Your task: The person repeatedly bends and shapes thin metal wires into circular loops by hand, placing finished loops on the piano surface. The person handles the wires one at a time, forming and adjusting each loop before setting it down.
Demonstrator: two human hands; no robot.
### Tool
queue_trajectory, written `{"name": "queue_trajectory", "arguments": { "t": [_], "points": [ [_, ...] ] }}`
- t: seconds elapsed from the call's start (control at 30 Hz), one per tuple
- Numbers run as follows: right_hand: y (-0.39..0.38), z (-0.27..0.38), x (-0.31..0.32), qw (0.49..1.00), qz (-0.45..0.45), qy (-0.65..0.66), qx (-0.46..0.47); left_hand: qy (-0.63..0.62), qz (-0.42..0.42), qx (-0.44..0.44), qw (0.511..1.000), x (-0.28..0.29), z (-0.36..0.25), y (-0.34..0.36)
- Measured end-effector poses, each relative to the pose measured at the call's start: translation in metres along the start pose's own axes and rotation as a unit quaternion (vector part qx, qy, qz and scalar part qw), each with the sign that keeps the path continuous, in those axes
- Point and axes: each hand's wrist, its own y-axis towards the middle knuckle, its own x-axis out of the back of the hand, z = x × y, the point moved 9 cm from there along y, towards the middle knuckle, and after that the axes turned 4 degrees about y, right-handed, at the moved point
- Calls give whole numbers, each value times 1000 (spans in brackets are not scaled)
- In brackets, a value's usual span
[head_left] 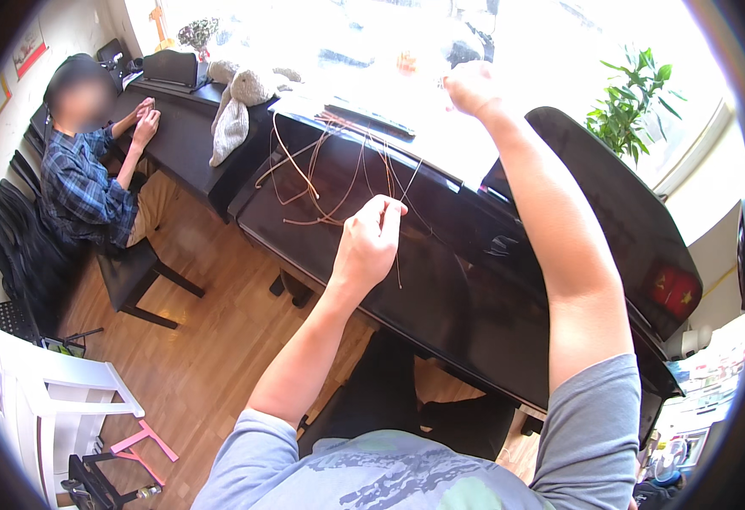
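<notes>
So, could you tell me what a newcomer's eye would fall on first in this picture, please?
Probably the loose tangle of thin wires spread over the dark desk at centre, with the left hand pinching strands and the right hand raised high against the bright window. Next, a grey stuffed rabbit slumps on the desk's far left edge, and another person in a plaid shirt sits at upper left.

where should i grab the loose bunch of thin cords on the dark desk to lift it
Probably best to take the thin cords where they converge near the left hand, coming from above. There the strands run close together, so one pinch catches most of them; further out they fan into wide loops lying flat on the dark desk. The right hand is raised high, apparently pinching strands.
</notes>
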Motion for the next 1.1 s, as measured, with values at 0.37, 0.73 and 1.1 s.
{"name": "queue_trajectory", "arguments": {
  "t": [0.37, 0.73, 1.1],
  "points": [
    [32, 36, -25, 996, 22, 84, 9, 8, -34, 21, 999, 18, 39, 49],
    [88, -5, -69, 990, -126, -29, 64, -42, -13, 49, 998, 19, 50, 48],
    [70, -27, 9, 997, 32, 47, -51, -28, -51, 4, 998, 24, 47, 41]
  ]
}}
